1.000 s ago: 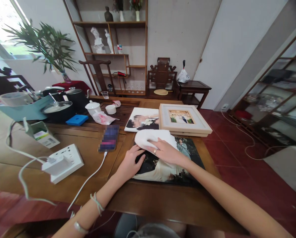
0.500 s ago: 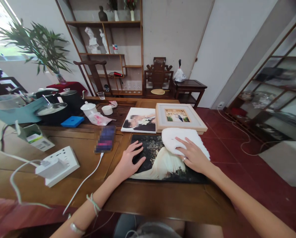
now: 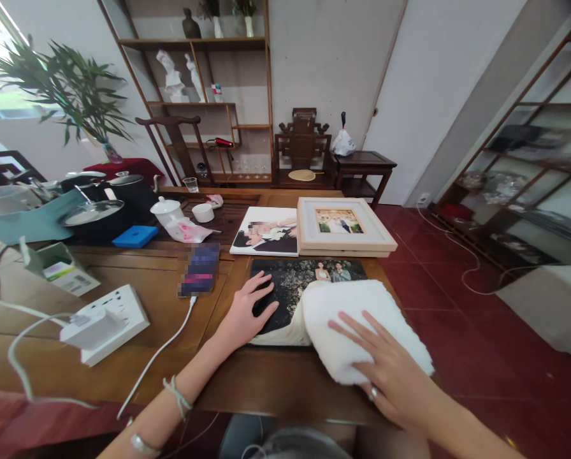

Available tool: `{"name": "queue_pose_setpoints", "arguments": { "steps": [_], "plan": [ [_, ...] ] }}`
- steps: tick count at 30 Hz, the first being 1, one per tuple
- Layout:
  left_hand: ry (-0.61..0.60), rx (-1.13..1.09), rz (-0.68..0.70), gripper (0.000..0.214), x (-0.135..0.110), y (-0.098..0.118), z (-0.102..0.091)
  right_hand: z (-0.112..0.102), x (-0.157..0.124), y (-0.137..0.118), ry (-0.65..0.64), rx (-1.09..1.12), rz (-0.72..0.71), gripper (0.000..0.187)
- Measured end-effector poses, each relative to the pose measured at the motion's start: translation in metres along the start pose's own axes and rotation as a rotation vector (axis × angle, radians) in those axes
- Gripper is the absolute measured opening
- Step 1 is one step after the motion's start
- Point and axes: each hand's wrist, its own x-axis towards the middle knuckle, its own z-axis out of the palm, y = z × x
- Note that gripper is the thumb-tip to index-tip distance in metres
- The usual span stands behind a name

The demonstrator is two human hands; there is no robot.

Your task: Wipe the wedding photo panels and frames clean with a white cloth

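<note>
A dark photo print (image 3: 299, 280) lies flat on the wooden table (image 3: 276, 382) in front of me. My left hand (image 3: 245, 313) rests flat on its left edge with the fingers spread. My right hand (image 3: 389, 370) presses a folded white towel (image 3: 357, 322) onto the print's near right corner, fingers stretched out over the cloth. The towel hides that part of the print.
Behind the print lie a second photo (image 3: 265, 231) and a stack of framed pictures (image 3: 343, 224). A phone (image 3: 198, 269) with a white cable, a power strip (image 3: 104, 313), a small carton (image 3: 60, 268) and tea ware (image 3: 166, 209) fill the left side.
My right hand has dragged the towel from the print's far left, across to the right, then down toward me. The left hand has stayed on the print's left edge.
</note>
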Motion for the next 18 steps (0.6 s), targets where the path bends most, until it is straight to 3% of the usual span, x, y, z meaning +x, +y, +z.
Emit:
{"name": "queue_pose_setpoints", "arguments": {
  "steps": [5,8,13,18],
  "plan": [
    [-0.017,-0.006,-0.009,0.033,0.0,0.001,0.0,-0.004,0.001,0.007,-0.046,0.014,-0.018,0.03],
    [-0.023,-0.016,0.006,0.031,0.0,-0.001,0.0,-0.005,0.023,0.031,-0.007,0.0,0.013,0.037],
    [-0.012,-0.023,0.027,0.028,0.0,-0.003,0.0,0.002,0.058,0.064,0.095,-0.05,0.095,0.032],
    [-0.009,-0.026,-0.001,0.037,0.0,0.0,-0.001,0.005,0.061,0.061,0.104,-0.064,0.086,0.033]
  ]
}}
